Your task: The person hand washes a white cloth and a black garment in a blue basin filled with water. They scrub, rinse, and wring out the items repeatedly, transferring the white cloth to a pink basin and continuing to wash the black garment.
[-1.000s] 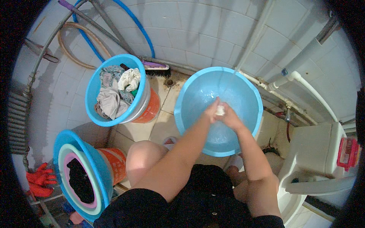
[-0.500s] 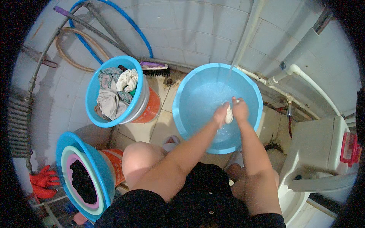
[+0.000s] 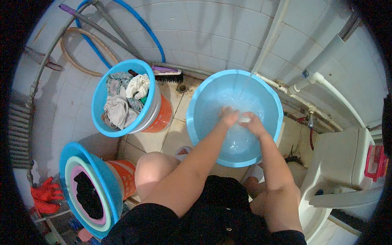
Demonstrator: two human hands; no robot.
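Note:
Inside a large light-blue basin (image 3: 195,134), both hands work over shallow, rippling water. My right hand (image 3: 255,124) is closed on a small, wet white cloth (image 3: 244,119), most of it hidden in the fingers. Just left of it, my left hand (image 3: 229,116) is at the water, its fingers apart and slightly blurred, with nothing visible in them. A thin stream of water (image 3: 243,87) falls into the basin beyond the hands.
Left of the basin, a blue tub (image 3: 96,116) of clothes sits on a bucket (image 3: 161,116). Nearer, nested basins (image 3: 69,171) hold black cloth (image 3: 87,194). A brush (image 3: 167,73) lies by the wall; a toilet (image 3: 339,159) stands right. Red gloves (image 3: 47,196) hang at far left.
The hands, earlier pressed together around the twisted white cloth, have parted slightly. The left hand has moved left and away from me; the cloth has shifted slightly away from me with the right.

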